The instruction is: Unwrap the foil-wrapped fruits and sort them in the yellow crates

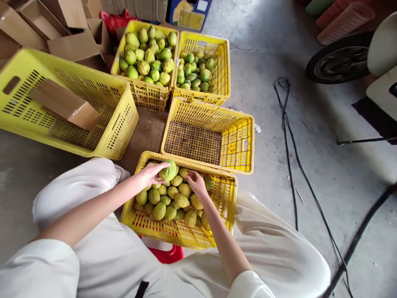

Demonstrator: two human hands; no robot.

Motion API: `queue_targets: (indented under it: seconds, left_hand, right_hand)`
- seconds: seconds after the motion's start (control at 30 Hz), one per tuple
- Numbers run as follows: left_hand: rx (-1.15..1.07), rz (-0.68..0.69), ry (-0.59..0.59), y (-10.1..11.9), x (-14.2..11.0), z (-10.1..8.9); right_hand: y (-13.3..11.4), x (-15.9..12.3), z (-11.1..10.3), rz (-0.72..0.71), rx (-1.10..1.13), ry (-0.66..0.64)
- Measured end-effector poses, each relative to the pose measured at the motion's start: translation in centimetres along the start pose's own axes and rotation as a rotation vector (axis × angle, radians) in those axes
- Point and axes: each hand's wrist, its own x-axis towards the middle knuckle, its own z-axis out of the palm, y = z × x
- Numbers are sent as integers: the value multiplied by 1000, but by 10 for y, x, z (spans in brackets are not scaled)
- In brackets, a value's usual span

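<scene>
My left hand [151, 174] is closed around a large, bumpy green-yellow citrus-like fruit [169, 170], raised just above the near yellow crate [231, 207]. My right hand [196, 183] reaches into the same crate, its fingers curled against a smaller yellow-green fruit [183, 172]; part of the grip is hidden by the hand. Below both hands lie several more yellow-green fruits [170, 212], heaped toward the left and middle of the crate. The crate sits between my knees, with a red stool [169, 254] partly showing beneath its near edge.
Directly beyond stands another yellow crate [198, 138] with its perforated floor showing. Behind it, one crate [151, 93] is heaped with larger fruits and another [225, 68] holds smaller greener ones. A yellow-green crate [114, 132] with a cardboard piece [65, 103] stands left. Black cables [288, 124] cross the floor.
</scene>
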Motion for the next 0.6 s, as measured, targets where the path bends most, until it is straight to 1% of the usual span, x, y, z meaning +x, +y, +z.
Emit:
queue_targets:
  seconds: [0.1,0.2,0.3,0.37,0.43,0.5,0.53,0.6]
  left_hand:
    - [-75,-21,78,7,2,-4]
    - [-137,-29,114,10,5,-5]
    - [-178,-20,121,12,4,-4]
    - [-210,-18,146,15,0,-3]
    - [-242,-18,170,18,-8,-3]
    - [-258,-8,176,21,-18,-4]
    - [-257,0,176,21,-23,-6]
    - [-254,15,173,19,-31,-11]
  right_hand:
    - [9,12,-1,-5,7,78]
    - [5,19,-4,-48,-44,138]
    - [0,21,-7,-130,-220,151]
    - [-2,24,-15,-217,-376,185]
    - [-1,30,-31,-306,-542,266]
    - [2,41,-57,-336,-713,326]
    - [4,47,-73,-319,-792,317]
    - [11,57,-104,-229,-917,232]
